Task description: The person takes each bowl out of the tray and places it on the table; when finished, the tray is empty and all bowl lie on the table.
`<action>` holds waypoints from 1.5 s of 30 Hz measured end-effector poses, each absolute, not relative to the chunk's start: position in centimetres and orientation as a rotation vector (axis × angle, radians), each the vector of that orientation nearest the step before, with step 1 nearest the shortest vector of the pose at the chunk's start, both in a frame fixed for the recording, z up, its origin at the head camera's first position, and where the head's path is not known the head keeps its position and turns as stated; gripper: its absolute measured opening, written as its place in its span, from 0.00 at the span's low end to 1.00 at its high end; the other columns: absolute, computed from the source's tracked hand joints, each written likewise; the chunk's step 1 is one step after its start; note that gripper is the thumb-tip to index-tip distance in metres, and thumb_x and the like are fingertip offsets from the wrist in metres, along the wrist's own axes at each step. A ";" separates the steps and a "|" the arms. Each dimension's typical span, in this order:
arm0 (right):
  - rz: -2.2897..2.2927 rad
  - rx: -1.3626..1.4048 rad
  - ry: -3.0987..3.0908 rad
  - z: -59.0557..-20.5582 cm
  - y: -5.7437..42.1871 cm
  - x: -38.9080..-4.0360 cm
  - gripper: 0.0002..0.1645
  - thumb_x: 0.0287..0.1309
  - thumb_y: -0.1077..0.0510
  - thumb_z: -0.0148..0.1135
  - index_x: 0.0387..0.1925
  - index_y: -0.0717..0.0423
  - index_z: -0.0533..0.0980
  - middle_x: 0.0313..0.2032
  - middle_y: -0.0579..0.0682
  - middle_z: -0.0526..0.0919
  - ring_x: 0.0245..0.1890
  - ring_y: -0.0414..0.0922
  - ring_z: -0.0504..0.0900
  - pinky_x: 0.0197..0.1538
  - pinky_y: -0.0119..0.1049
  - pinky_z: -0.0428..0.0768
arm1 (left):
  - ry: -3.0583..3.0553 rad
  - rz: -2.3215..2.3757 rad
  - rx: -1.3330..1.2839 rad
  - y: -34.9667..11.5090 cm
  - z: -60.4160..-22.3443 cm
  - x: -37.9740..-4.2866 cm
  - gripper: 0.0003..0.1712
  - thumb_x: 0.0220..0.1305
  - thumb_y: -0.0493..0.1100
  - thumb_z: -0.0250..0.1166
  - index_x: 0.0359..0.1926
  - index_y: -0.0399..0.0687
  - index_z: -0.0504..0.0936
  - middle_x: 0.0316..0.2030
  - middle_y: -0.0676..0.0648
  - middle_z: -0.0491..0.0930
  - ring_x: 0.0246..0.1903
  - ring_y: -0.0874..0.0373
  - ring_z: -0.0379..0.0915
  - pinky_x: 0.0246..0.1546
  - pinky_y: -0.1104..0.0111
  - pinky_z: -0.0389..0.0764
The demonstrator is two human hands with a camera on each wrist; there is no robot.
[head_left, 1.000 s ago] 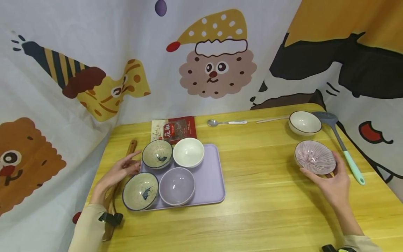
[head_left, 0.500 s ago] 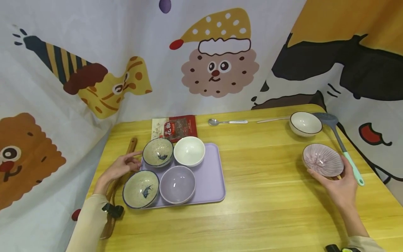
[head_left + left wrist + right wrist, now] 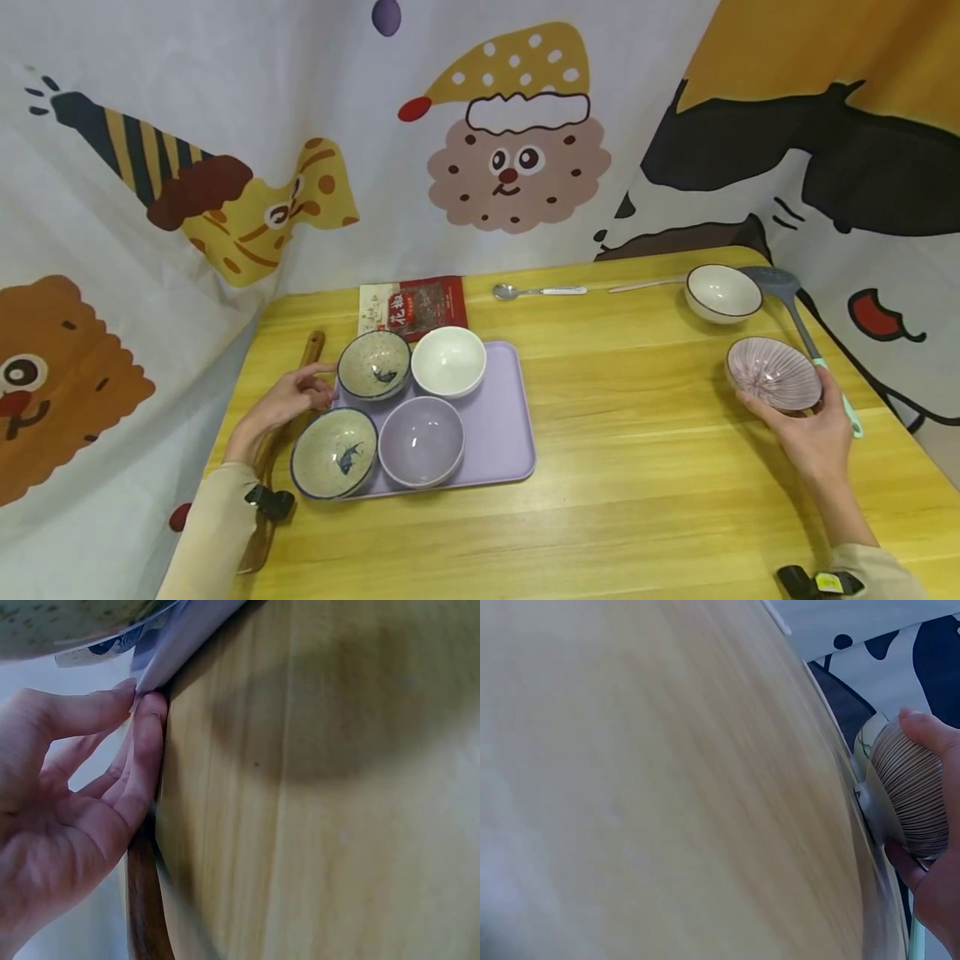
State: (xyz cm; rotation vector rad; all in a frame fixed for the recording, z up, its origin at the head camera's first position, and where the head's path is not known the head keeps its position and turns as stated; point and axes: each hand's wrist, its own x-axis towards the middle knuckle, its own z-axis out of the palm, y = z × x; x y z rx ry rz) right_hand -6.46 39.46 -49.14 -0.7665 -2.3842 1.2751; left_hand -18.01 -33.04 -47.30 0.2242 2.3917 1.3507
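A purple-and-white striped bowl [image 3: 774, 375] is held at its rim by my right hand [image 3: 813, 433], at the right of the table in the head view. The right wrist view shows that bowl's ribbed outside [image 3: 911, 799] between thumb and fingers. At the left, my left hand [image 3: 288, 400] pinches the left edge of the lilac tray [image 3: 498, 417]; in the left wrist view, thumb and fingers meet at the tray's rim [image 3: 169, 664]. The tray carries two fish-patterned bowls [image 3: 375, 364] [image 3: 335, 454], a white bowl [image 3: 448, 361] and a lilac bowl [image 3: 422, 442].
Beyond the striped bowl stand a dark-rimmed white bowl [image 3: 723, 294] and a grey turner with a mint handle [image 3: 798, 321]. A spoon [image 3: 540, 291], a thin stick [image 3: 645, 285] and a red packet [image 3: 427, 304] lie along the back. A wooden utensil [image 3: 258, 533] lies under the left forearm.
My right hand has shifted slightly to the right with the striped bowl, which now overlaps the turner's handle in the head view. The left hand and the tray have stayed in place.
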 end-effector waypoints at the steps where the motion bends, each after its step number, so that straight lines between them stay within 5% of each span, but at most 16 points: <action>1: 1.271 -0.770 -2.391 -49.1 39.5 -6.5 0.63 0.50 0.52 0.79 0.80 0.38 0.49 0.75 0.55 0.61 0.71 0.38 0.63 0.64 0.18 0.65 | 2.390 1.353 0.220 -33.1 -47.3 -18.0 0.34 0.63 0.27 0.58 0.71 0.27 0.63 0.44 0.29 0.81 0.39 0.56 0.81 0.40 0.67 0.86; 6: 1.255 -0.728 -2.450 -48.8 39.7 -6.8 0.65 0.53 0.49 0.76 0.81 0.40 0.43 0.78 0.59 0.55 0.75 0.47 0.59 0.73 0.29 0.62 | 2.390 1.359 0.219 -33.2 -47.5 -17.9 0.34 0.61 0.26 0.57 0.70 0.26 0.63 0.43 0.29 0.81 0.38 0.57 0.80 0.39 0.68 0.86; 12: 1.167 -0.576 -2.528 -48.1 39.9 -6.9 0.67 0.53 0.48 0.75 0.82 0.53 0.41 0.78 0.67 0.49 0.77 0.65 0.51 0.77 0.62 0.51 | 2.387 1.374 0.216 -33.2 -47.8 -17.7 0.35 0.60 0.25 0.57 0.69 0.26 0.63 0.43 0.29 0.81 0.38 0.56 0.80 0.39 0.68 0.86; 18: 1.026 -0.561 -2.431 -47.2 39.5 -7.0 0.59 0.43 0.53 0.81 0.73 0.59 0.58 0.67 0.63 0.66 0.66 0.58 0.62 0.69 0.53 0.61 | 2.400 1.379 0.212 -33.0 -48.0 -17.5 0.36 0.58 0.25 0.58 0.69 0.27 0.64 0.43 0.29 0.81 0.38 0.55 0.81 0.39 0.68 0.85; 26: 1.050 -0.498 -2.362 -44.2 37.6 -7.0 0.64 0.48 0.52 0.77 0.80 0.39 0.50 0.78 0.51 0.54 0.78 0.52 0.52 0.80 0.54 0.48 | 2.444 1.356 0.205 -32.9 -47.9 -17.6 0.36 0.57 0.24 0.58 0.69 0.29 0.65 0.42 0.30 0.81 0.37 0.55 0.79 0.37 0.68 0.85; 35: 1.131 -0.241 -2.355 -40.9 33.7 -8.9 0.60 0.50 0.59 0.76 0.79 0.37 0.53 0.78 0.46 0.57 0.77 0.45 0.56 0.79 0.32 0.51 | 2.462 1.339 0.214 -32.4 -47.5 -17.6 0.36 0.56 0.25 0.59 0.69 0.29 0.65 0.39 0.31 0.81 0.34 0.55 0.79 0.36 0.68 0.84; 45: 1.165 0.106 -2.386 -38.9 28.9 -11.9 0.62 0.48 0.61 0.78 0.79 0.36 0.54 0.77 0.48 0.58 0.76 0.50 0.58 0.75 0.26 0.54 | 2.477 1.319 0.201 -32.4 -47.4 -17.5 0.34 0.59 0.26 0.58 0.69 0.29 0.65 0.39 0.31 0.82 0.34 0.54 0.79 0.35 0.68 0.83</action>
